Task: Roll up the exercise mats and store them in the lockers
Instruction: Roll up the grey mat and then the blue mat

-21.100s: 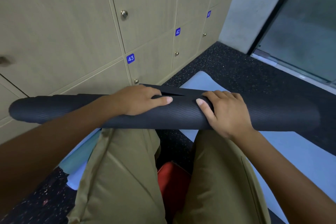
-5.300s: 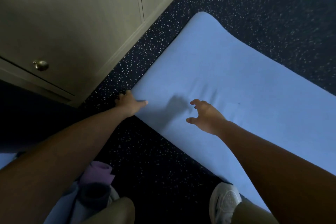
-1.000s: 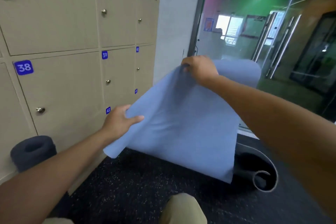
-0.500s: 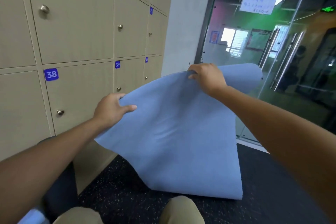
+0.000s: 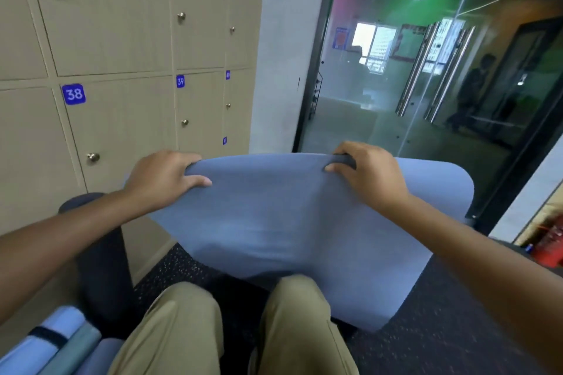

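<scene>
Head view: blue mat [image 5: 292,222] held up by top edge, lower part draped down to dark speckled floor [image 5: 441,329] in front of knees. Left hand [image 5: 161,179] curled over mat's upper left edge, thumb pressed on front face. Right hand [image 5: 365,173] clamped on upper right edge, fingers wrapped over fold. Beige lockers [image 5: 122,39] seen at left, doors closed, labels 38, 39, 22 readable. Dark rolled mat [image 5: 100,253] stood upright beside lockers. Rolled mats [image 5: 54,341] laid at lower left. Glass partition [image 5: 426,70] seen behind.
</scene>
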Demonstrator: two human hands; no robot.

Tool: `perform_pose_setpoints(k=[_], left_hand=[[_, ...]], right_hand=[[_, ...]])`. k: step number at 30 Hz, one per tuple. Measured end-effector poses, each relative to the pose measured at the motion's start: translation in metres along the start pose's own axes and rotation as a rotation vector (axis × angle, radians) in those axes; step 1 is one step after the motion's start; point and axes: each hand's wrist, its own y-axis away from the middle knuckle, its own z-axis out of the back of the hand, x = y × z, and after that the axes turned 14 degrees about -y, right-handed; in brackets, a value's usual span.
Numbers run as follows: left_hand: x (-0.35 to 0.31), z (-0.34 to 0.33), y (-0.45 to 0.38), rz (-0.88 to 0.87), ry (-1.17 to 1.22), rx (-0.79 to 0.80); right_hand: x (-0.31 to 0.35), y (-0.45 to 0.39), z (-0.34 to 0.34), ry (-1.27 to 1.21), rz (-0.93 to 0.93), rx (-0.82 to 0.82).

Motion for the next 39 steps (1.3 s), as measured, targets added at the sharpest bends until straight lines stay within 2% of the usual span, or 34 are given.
perform_pose_setpoints(k=[4,7,11,16,20,25,28,33,39], left_hand=[[0.002,0.019,0.035,-0.107,-0.073,-0.054],[-0.003,0.043,0.059,-0.153,-0.156,-0.166],[0.001,0.077,0.098,-0.123,-0.185,-0.286],[0.014,0.075,0.171,-0.08,-0.078,-0.114],[0.007,0.055,0.227,-0.132,-0.011,-0.005],[-0.006,0.035,0.261,-0.165,0.178,0.039],[-0.018,0.033,0.27,-0.175,0.225,-0.036],[-0.045,0.048,0.286,-0.148,0.148,-0.164],[-0.093,0.048,0.318,-0.179,0.148,-0.257]], right_hand=[[0.007,0.04,-0.007,-0.008,0.021,-0.055],[0.02,0.046,0.001,-0.038,0.031,-0.166],[0.052,0.068,0.016,-0.071,0.222,-0.247],[0.066,0.141,0.014,-0.069,0.323,-0.094],[0.065,0.201,-0.002,-0.148,0.272,-0.016],[0.06,0.249,-0.02,-0.242,0.182,0.001],[0.064,0.266,-0.024,-0.266,0.166,-0.03],[0.068,0.294,-0.008,-0.258,0.209,-0.119],[0.083,0.347,0.005,-0.251,0.151,-0.1]])
